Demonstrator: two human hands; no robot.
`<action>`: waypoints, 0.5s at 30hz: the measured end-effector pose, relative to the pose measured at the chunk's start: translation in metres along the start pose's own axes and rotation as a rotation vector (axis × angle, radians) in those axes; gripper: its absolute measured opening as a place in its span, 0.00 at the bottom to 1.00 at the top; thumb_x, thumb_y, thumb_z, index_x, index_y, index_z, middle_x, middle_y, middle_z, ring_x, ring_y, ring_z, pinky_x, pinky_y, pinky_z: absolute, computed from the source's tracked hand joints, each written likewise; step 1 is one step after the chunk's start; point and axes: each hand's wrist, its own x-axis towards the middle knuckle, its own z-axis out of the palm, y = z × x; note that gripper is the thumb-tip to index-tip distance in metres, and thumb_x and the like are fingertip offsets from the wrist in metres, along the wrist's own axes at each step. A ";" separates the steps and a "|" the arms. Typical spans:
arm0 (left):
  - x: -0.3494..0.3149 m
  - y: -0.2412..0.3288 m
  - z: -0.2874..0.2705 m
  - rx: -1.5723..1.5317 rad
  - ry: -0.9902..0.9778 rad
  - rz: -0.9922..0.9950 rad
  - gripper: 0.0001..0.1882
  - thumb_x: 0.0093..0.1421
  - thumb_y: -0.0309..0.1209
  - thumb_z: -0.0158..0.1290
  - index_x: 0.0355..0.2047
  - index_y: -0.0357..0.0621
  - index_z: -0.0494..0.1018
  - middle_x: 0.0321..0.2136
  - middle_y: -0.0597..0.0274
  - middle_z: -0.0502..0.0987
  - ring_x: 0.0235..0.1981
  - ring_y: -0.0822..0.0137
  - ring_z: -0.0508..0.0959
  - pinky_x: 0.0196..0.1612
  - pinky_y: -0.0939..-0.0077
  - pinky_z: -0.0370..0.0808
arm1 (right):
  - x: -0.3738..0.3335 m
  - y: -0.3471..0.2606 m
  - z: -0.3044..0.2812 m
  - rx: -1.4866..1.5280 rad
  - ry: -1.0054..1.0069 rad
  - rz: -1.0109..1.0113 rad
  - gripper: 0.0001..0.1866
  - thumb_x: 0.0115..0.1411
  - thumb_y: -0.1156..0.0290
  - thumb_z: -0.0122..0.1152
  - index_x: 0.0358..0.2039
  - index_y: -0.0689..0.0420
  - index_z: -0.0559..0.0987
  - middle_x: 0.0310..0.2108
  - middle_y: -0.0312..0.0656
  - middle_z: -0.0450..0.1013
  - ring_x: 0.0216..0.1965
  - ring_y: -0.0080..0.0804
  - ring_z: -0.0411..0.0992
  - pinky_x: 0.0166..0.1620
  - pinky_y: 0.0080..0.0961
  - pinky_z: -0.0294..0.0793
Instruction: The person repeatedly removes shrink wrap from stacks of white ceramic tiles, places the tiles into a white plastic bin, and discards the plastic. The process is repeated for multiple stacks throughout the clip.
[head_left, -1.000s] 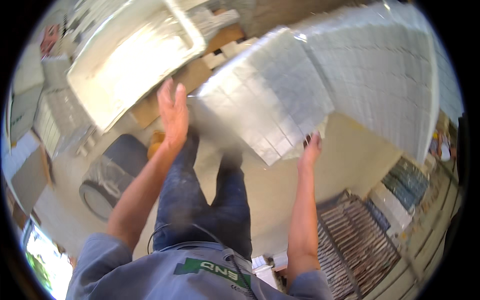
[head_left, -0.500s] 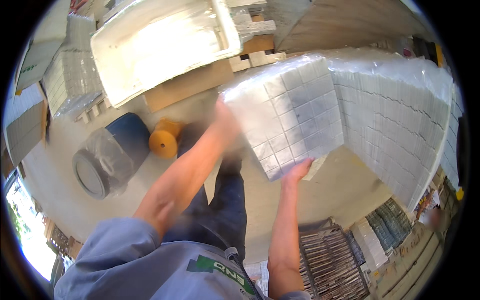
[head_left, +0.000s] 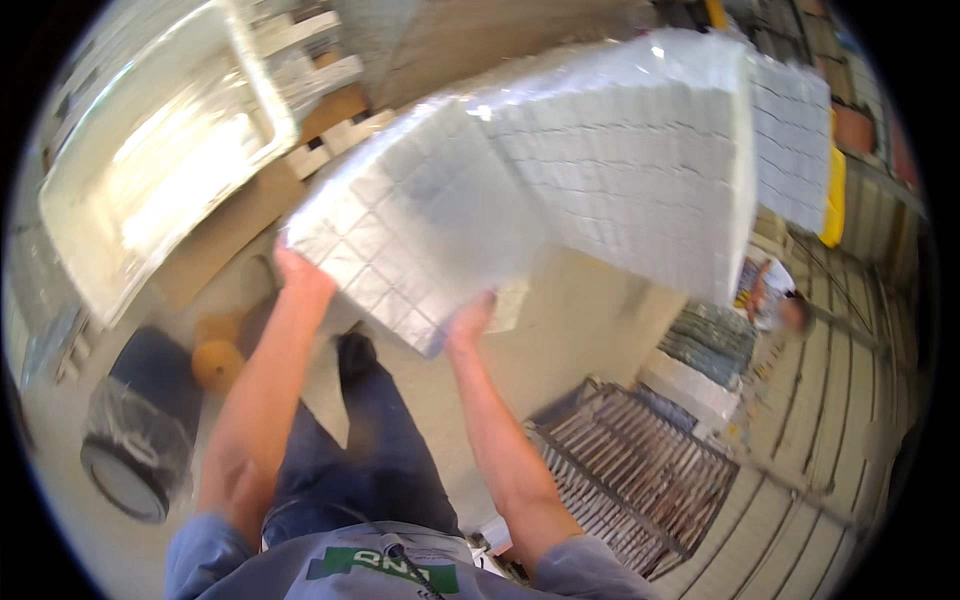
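Note:
A large pale block (head_left: 400, 230), its face ruled into small squares like a grid and its top edge covered in shiny clear film, is held before me at a tilt. My left hand (head_left: 305, 275) is closed on its left corner. Lower right, my right hand (head_left: 468, 320) grips the bottom edge, with the fingertips partly hidden and blurred. Immediately right of the block stands a tall film-wrapped stack (head_left: 630, 170) of whitish layered pieces. Whether block and stack touch along their shared side I cannot tell.
A white rectangular tub (head_left: 262, 80) stands at the far left. Nearer are a dark blue barrel (head_left: 165, 375) with plastic film and an orange spool-shaped object (head_left: 218, 366). A slatted rack (head_left: 640, 470) lies at the right, with another person (head_left: 770, 295) beyond it.
My view has turned right, so the tub, barrel and stack sit farther left in the picture. Both hands keep hold of the block, which looks more tilted.

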 end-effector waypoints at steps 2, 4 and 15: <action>0.003 -0.010 -0.004 0.034 0.009 -0.012 0.33 0.62 0.49 0.27 0.57 0.38 0.64 0.54 0.50 0.69 0.55 0.48 0.69 0.59 0.49 0.64 | 0.013 0.030 -0.013 -0.117 0.093 -0.085 0.32 0.69 0.53 0.33 0.59 0.70 0.59 0.62 0.57 0.56 0.63 0.46 0.54 0.64 0.32 0.50; -0.004 -0.013 0.006 0.039 0.106 0.025 0.32 0.62 0.48 0.28 0.57 0.39 0.64 0.56 0.50 0.67 0.57 0.48 0.67 0.59 0.50 0.63 | 0.009 0.018 -0.009 -0.080 0.056 0.006 0.32 0.68 0.51 0.34 0.57 0.70 0.62 0.59 0.57 0.59 0.60 0.47 0.58 0.62 0.32 0.54; -0.046 0.029 -0.100 0.611 0.360 0.196 0.36 0.62 0.53 0.43 0.64 0.46 0.55 0.65 0.60 0.54 0.67 0.62 0.49 0.67 0.64 0.44 | 0.046 0.091 -0.078 0.046 -0.134 0.087 0.23 0.65 0.55 0.44 0.50 0.60 0.71 0.46 0.42 0.70 0.47 0.33 0.67 0.50 0.33 0.67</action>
